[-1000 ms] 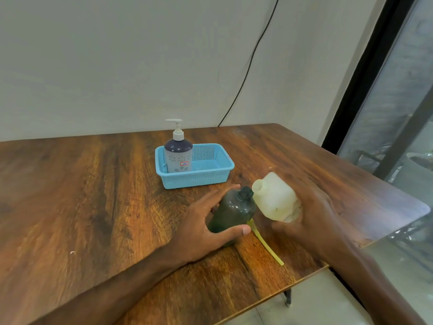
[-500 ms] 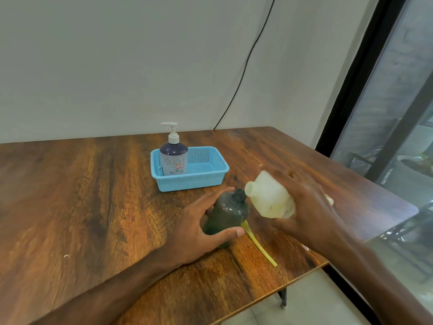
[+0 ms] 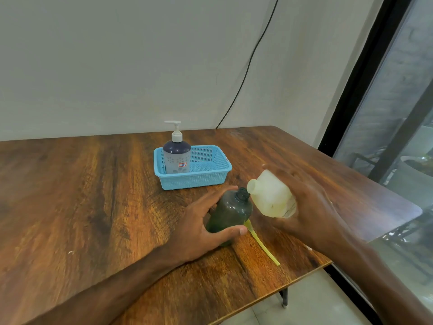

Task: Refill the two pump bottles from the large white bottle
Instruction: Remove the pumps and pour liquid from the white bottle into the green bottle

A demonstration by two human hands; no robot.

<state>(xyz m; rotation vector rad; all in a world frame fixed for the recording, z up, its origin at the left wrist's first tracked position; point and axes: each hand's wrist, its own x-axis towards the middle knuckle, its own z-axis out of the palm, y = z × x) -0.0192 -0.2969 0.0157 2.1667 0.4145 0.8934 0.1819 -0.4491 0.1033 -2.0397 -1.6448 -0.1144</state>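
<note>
My left hand [image 3: 199, 227] grips a dark green bottle [image 3: 230, 213] that stands on the table with its neck open and no pump on it. My right hand [image 3: 311, 207] holds the large white bottle [image 3: 269, 195] tipped over to the left, its open mouth right beside the green bottle's neck. No liquid stream shows. A yellow pump tube [image 3: 262, 245] lies on the table behind the green bottle; its pump head is hidden. A second pump bottle [image 3: 177, 156], dark-topped with a white pump, stands in the left end of a light blue basket [image 3: 210, 177].
The wooden table [image 3: 82, 195] ends close by at the front right, with a floor below. A black cable [image 3: 246, 73] runs down the wall behind. A dark-framed glass window [image 3: 386, 113] stands on the right.
The white bottle has tipped a little further left toward the green bottle's neck, and my right hand has shifted over its top. My left hand keeps the same grip.
</note>
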